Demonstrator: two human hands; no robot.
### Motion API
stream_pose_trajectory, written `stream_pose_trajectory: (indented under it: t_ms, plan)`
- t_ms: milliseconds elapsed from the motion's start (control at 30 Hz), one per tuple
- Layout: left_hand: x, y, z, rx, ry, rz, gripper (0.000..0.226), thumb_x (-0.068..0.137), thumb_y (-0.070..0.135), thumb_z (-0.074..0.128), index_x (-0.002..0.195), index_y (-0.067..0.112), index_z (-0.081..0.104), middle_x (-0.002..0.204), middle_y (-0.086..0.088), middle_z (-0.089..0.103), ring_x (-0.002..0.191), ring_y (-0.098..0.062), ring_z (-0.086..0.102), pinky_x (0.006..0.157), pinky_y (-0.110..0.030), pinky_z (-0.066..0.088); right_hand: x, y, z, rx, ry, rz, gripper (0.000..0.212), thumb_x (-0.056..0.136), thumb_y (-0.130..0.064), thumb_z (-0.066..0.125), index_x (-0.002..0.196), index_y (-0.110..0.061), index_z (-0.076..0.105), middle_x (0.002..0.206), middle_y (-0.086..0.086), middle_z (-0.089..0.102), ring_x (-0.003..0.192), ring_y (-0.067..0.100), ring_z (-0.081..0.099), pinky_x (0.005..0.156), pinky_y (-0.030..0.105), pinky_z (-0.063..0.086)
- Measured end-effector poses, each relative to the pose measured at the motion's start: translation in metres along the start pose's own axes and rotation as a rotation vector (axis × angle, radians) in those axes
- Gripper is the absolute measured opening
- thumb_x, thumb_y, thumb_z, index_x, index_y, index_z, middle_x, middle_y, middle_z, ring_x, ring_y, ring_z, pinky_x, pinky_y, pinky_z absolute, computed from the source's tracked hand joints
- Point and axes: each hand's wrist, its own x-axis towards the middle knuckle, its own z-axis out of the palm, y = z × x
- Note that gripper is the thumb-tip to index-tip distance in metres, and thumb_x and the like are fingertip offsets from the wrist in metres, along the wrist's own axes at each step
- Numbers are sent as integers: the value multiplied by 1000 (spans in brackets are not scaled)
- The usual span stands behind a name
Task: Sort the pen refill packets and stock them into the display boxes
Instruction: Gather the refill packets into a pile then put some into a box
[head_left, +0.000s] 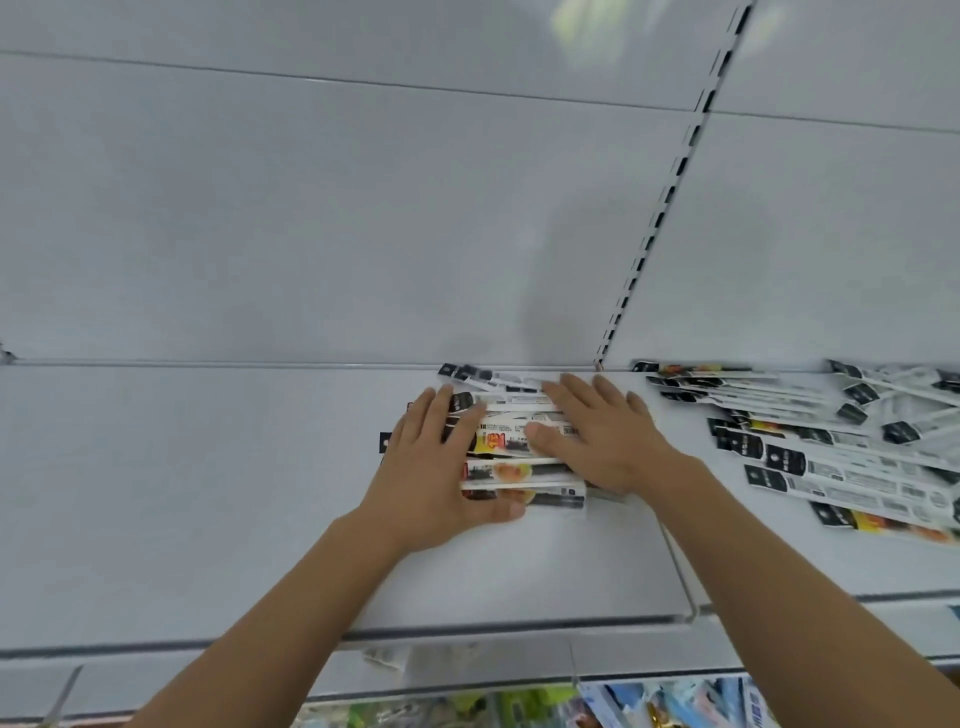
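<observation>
While we press our left hand (435, 467) and right hand (597, 431), fingers flat, onto one packet bundle (519, 457) on the shelf (208, 493), loose packets (831, 441) lie at three o'clock, too blurred to count.

Glossy plastic refill packets (519, 457) lie on a smooth, matt-painted metal shelf (208, 493)

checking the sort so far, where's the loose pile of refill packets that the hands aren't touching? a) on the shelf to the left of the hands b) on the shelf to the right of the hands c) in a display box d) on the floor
b: the loose pile of refill packets lies spread on the shelf, right of the right hand and the left hand, which lie on a separate stack.
</observation>
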Motion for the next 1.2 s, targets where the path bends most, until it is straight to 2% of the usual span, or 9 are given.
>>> stream_pose_trajectory:
  t_ms: [100,200,300,433,500,700,1033,1100,1200]
  plan:
    - [7,3,10,-21,157,40,126,68,103,40,163,22,24,164,-4,33,155,-28,25,125,-51,27,-11,1,2,76,33,-52,102,80,-99,12,165,-43,11,175,-15,11,162,18,3,129,58,2]
    - [11,16,22,-33,207,73,120,73,99,45,157,13,37,157,-8,42,150,-32,33,121,-53,34,-27,13,1,94,13,-97,111,74,-105,22,165,-45,2,174,-14,9,162,17,2,129,57,3]
    - [18,43,28,-18,122,77,124,72,101,38,161,14,31,165,-15,29,158,-34,15,125,-55,27,-41,34,-3,33,-37,-130,122,64,-109,27,164,-46,-2,175,-14,2,162,18,-3,130,56,3]
    - [25,68,6,113,-145,35,138,61,102,50,164,34,-12,171,-6,-27,156,-28,-30,129,-59,0,-50,68,-3,-57,-12,-160,112,70,-107,24,163,-49,0,174,-17,6,162,18,0,129,57,7]
    - [30,76,-6,265,-122,12,141,53,108,41,160,41,-21,167,-4,-36,153,-31,-35,125,-66,-5,-52,81,-2,-68,17,-197,102,79,-101,22,163,-48,1,174,-18,7,162,19,2,129,57,8]
    - [52,101,18,247,-273,-100,128,49,115,25,153,58,-22,173,4,-20,159,-33,-19,122,-72,-1,-63,111,-17,65,45,-268,112,73,-105,14,165,-44,-6,175,-14,-9,162,15,-11,131,55,1]
    - [59,156,50,253,-199,-99,124,58,113,19,161,50,-9,174,8,-5,161,-26,-10,125,-66,1,-131,282,-19,-116,-11,-75,120,66,-110,26,162,-51,-13,172,-19,-22,158,11,-25,131,53,-4]
    - [59,160,52,260,-194,-93,122,59,112,18,161,49,-5,174,11,-1,161,-24,-6,126,-64,4,-127,295,-3,-104,52,-78,110,74,-106,22,164,-48,-4,174,-18,-10,161,13,-17,131,53,0]
    - [54,163,55,279,-165,-71,119,63,111,17,162,48,1,173,13,7,160,-24,2,127,-59,9,-106,302,2,-33,250,-67,96,85,-98,21,162,-42,25,168,-12,28,158,22,19,128,53,20]
